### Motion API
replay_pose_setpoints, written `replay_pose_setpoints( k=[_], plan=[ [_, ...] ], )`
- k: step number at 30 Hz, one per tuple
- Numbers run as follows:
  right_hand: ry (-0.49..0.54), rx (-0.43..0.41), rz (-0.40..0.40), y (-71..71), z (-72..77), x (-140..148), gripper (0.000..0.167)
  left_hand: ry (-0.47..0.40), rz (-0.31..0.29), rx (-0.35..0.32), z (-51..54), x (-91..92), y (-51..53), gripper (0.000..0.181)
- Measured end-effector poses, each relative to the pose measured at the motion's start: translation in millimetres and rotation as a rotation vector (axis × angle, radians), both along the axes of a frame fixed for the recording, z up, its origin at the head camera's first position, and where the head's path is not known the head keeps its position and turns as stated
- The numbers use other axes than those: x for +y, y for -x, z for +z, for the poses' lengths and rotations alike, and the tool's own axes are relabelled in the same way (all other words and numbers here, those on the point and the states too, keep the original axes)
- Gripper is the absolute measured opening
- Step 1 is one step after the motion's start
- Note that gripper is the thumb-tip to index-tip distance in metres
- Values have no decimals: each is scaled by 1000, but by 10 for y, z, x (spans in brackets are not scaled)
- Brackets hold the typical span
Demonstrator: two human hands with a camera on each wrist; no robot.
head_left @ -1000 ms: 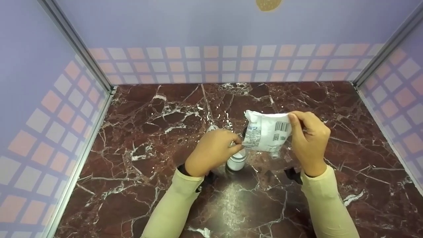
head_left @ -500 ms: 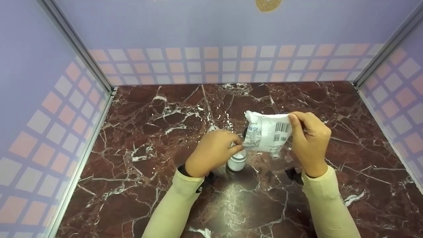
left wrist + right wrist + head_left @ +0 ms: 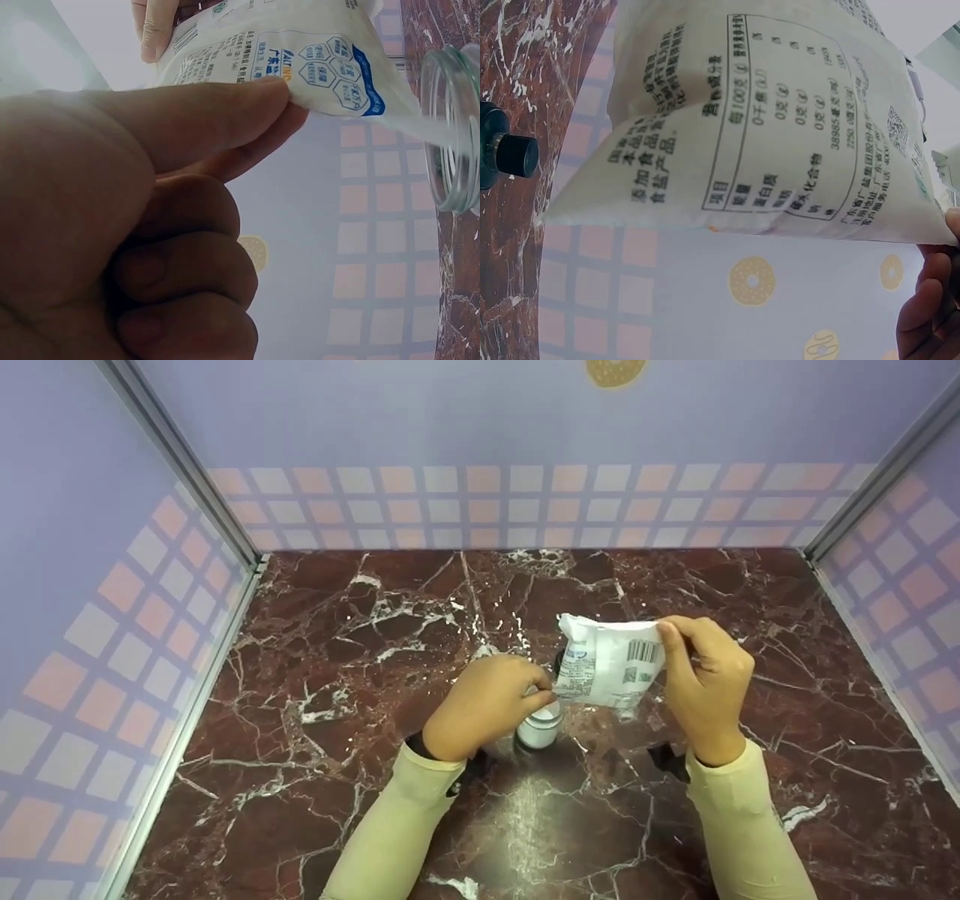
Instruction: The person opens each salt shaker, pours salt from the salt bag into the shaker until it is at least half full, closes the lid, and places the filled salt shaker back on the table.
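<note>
A white printed bag of salt is held tilted between both hands, its low corner over a glass jar. My left hand pinches the bag near that corner with thumb and forefinger, the other fingers curled. My right hand pinches the raised far end. In the left wrist view, a white stream runs from the bag into the mouth of the jar. White contents show inside the jar in the head view. The right wrist view shows the bag's printed side; its pouring opening is not clearly visible there.
Everything stands on a dark red marbled table, with white specks lying beyond the jar. Partly hidden behind the bag is a dark object with a black cap. Tiled-pattern panels enclose the table at the back and sides.
The view has shifted very slightly. Both hands keep their grip on the bag of salt, and its tilt over the jar looks the same.
</note>
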State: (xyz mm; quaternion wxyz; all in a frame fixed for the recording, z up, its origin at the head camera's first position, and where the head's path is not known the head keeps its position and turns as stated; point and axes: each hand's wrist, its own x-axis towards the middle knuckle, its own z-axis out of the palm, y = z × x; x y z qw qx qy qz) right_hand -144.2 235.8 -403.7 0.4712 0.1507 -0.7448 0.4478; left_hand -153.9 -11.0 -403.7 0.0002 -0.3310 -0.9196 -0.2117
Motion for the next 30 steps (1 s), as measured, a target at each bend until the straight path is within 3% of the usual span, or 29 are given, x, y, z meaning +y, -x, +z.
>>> replay_pose_setpoints(
  k=[9, 21, 30],
  plan=[
    [-7, -3, 5, -32, 24, -28, 8, 14, -5, -37, 4, -4, -10, 20],
    [3, 10, 26, -23, 37, -35, 7, 11, -12, -12, 42, -21, 4, 19],
    [8, -4, 25, 27, -49, 15, 7, 8, -15, -3, 12, -30, 9, 20]
  ],
)
